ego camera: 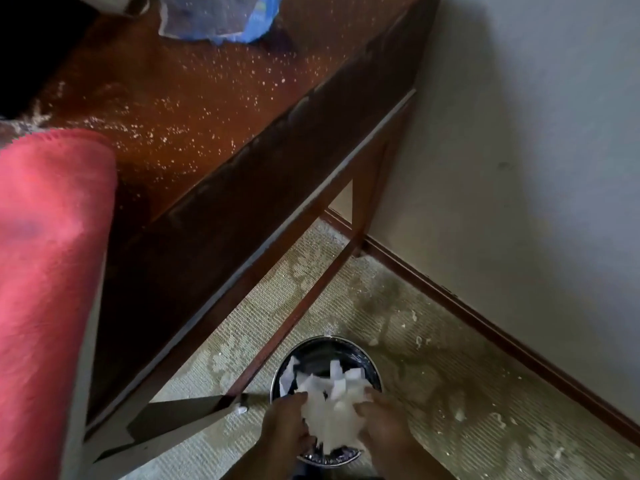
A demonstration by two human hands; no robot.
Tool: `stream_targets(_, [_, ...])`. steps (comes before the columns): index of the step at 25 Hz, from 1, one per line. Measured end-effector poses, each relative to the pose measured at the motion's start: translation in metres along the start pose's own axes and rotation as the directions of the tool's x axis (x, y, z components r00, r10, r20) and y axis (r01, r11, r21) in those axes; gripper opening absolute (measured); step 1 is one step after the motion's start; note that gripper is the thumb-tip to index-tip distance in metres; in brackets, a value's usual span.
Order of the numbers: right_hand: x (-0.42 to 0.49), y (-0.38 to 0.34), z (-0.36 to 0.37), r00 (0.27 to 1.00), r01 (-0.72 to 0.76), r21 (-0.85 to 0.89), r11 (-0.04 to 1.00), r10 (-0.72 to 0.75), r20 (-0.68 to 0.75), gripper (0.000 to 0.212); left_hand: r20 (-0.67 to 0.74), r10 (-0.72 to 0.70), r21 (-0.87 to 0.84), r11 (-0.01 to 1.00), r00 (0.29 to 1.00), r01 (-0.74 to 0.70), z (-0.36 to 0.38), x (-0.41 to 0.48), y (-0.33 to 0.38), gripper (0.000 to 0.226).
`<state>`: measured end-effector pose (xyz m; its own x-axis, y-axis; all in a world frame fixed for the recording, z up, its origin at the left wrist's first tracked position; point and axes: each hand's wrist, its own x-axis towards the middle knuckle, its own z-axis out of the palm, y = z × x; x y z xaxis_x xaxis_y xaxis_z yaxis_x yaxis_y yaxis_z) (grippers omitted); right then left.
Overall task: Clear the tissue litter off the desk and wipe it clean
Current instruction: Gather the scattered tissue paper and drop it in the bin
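A pale wall is seen at right, met at its foot by a dark wooden skirting board. The brown wooden table is viewed from above and runs diagonally across the frame; its top is dusted with fine white specks. A stained, ribbed carpet is seen below, with a few white scraps scattered on it. A red cloth is draped at the left edge, over the near end of the table. A blue plastic bag lies on the far part of the tabletop. A round bin with a metal rim and a dark liner stands on the carpet beside the table leg. A tissue wad is held directly over the bin mouth, with more white pieces seen inside. The wad is gripped from both sides: left hand and right hand, fingers curled onto it.
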<state>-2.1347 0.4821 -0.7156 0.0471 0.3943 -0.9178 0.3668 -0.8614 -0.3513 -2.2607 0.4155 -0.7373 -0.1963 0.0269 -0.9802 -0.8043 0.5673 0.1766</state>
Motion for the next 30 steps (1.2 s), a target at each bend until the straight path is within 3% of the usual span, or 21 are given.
stream_targets(2, [-0.001, -0.004, 0.001, 0.988, 0.009, 0.160, 0.987, -0.033, 0.149, 0.049, -0.058, 0.052, 0.040, 0.998, 0.997, -0.049, -0.005, -0.001, 0.005, 0.015])
stream_targets(4, [-0.007, -0.008, -0.007, 0.980, 0.057, 0.149, 0.987, -0.083, 0.178, 0.036, -0.104, 0.149, 0.218, 0.968, 0.983, -0.123, -0.008, -0.022, 0.009, 0.010])
stream_targets(5, [-0.018, -0.011, -0.011, 0.983, 0.117, -0.005, 0.993, -0.115, 0.142, 0.030, -0.123, 0.238, 0.385, 0.906, 0.964, -0.174, -0.008, -0.035, 0.010, 0.014])
stream_targets(7, [-0.039, -0.019, -0.018, 0.995, 0.059, 0.012, 0.998, -0.060, 0.083, 0.024, -0.083, 0.478, 0.639, 0.699, 0.874, -0.322, -0.008, -0.068, 0.007, 0.030])
stream_targets(9, [-0.062, -0.036, -0.022, 0.994, 0.089, -0.016, 0.996, -0.089, -0.061, 0.007, 0.069, 0.610, 0.701, 0.533, 0.789, -0.473, 0.002, -0.113, 0.011, 0.039])
stream_targets(12, [-0.122, -0.083, -0.039, 0.959, 0.245, -0.128, 0.961, -0.259, -0.112, 0.012, 0.187, 0.718, 0.694, 0.387, 0.671, -0.607, 0.034, -0.183, 0.028, 0.044])
stream_targets(15, [-0.187, -0.146, -0.061, 0.861, 0.415, -0.301, 0.859, -0.478, -0.176, 0.023, 0.232, 0.799, 0.641, 0.303, 0.555, -0.705, 0.063, -0.272, 0.066, 0.046])
stream_targets(17, [-0.232, -0.181, -0.071, 0.795, 0.508, -0.361, 0.782, -0.587, -0.152, 0.026, 0.267, 0.870, 0.662, 0.148, 0.415, -0.735, 0.069, -0.329, 0.095, 0.046])
stream_targets(19, [-0.283, -0.211, -0.081, 0.718, 0.597, -0.446, 0.667, -0.692, -0.074, 0.026, 0.278, 0.924, 0.658, 0.015, 0.262, -0.752, 0.060, -0.383, 0.123, 0.046])
stream_targets(22, [-0.337, -0.243, -0.087, 0.594, 0.706, -0.501, 0.502, -0.804, 0.031, 0.031, 0.261, 0.959, 0.679, -0.101, 0.110, -0.727, 0.029, -0.432, 0.159, 0.046])
stream_targets(24, [-0.356, -0.256, -0.079, 0.555, 0.737, -0.498, 0.456, -0.830, 0.061, 0.035, 0.218, 0.972, 0.720, -0.101, 0.086, -0.686, -0.001, -0.445, 0.174, 0.048])
stream_targets(26, [-0.364, -0.262, -0.064, 0.553, 0.755, -0.486, 0.441, -0.825, 0.111, 0.041, 0.189, 0.975, 0.778, -0.076, 0.117, -0.624, -0.033, -0.445, 0.186, 0.051])
stream_targets(30, [-0.370, -0.275, -0.025, 0.622, 0.712, -0.491, 0.501, -0.775, 0.111, 0.058, 0.145, 0.971, 0.840, -0.019, 0.191, -0.542, -0.083, -0.434, 0.217, 0.052])
